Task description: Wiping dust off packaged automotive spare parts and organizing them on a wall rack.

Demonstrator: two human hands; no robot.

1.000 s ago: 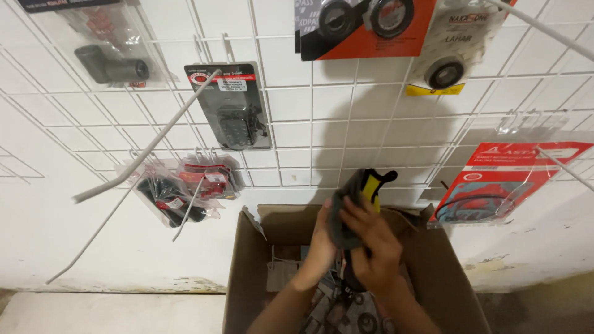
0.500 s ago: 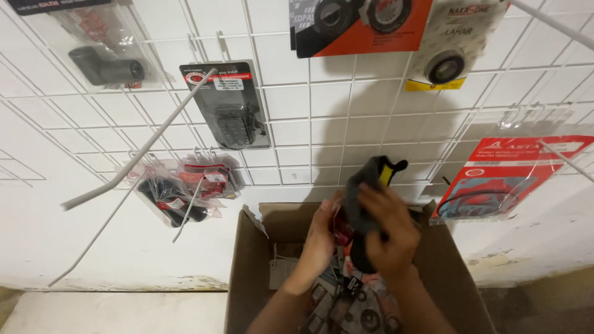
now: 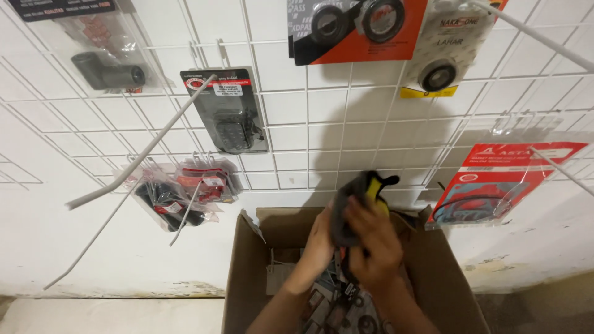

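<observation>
Packet, dark grey with a yellow tab [image 3: 365, 198], sits above the open cardboard box [image 3: 247, 266], clasped by right hand [image 3: 374, 247] and left hand [image 3: 318, 238]. Best to grip the edges, keeping clear of the white wire hooks [image 3: 142, 158].

Both hands [image 3: 356, 238] grip a packaged part [image 3: 362, 198] above box [image 3: 247, 272].

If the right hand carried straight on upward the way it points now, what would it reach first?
Probably the white wire grid on the wall: the right hand, gripping the grey-and-yellow item, points up at bare grid. Depth is unclear.
</observation>
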